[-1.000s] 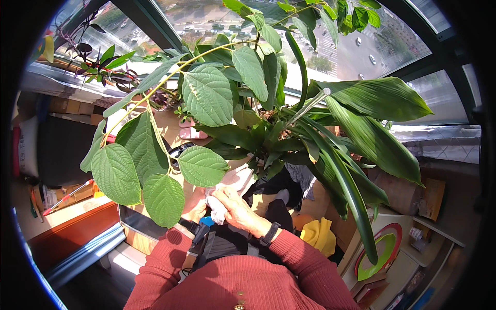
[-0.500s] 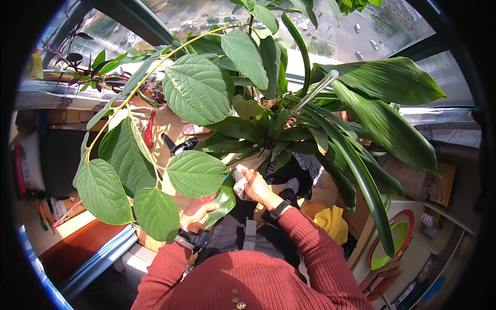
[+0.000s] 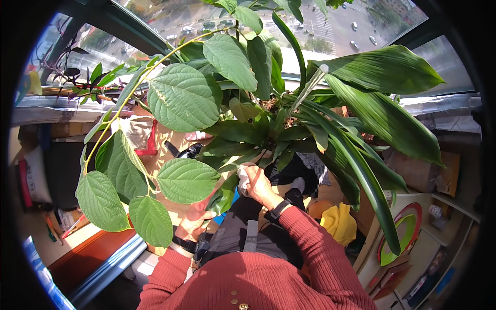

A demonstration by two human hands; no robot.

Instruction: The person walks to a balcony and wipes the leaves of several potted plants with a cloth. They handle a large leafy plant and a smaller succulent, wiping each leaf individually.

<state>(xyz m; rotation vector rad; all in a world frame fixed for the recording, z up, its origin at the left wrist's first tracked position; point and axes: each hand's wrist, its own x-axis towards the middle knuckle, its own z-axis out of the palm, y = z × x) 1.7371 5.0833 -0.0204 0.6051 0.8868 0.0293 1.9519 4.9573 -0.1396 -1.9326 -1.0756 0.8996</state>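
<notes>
Head cam, clock from ctr. Your L hand [image 3: 192, 221], 7 o'clock: fingers pinched on tip of dk green leaf [image 3: 223, 199], same brg. Your R hand [image 3: 260, 186], 5 o'clock: fingers closed round wht cloth [image 3: 243, 181].

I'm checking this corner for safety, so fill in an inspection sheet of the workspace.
Surface: tan floor, sunlit in patches.
Job's things: pale cloth bunched beside or on a glossy green leaf; exact contact unclear.
Clutter: yellow cloth right of the legs; slim red-and-white stick at far left.
Hands: left hand holds the glossy green leaf's near end; right hand grips the pale cloth.
Cables: nothing seen.
Surroundings: large-leaved houseplant overhanging the hands; window behind, cars on a road below.
</notes>
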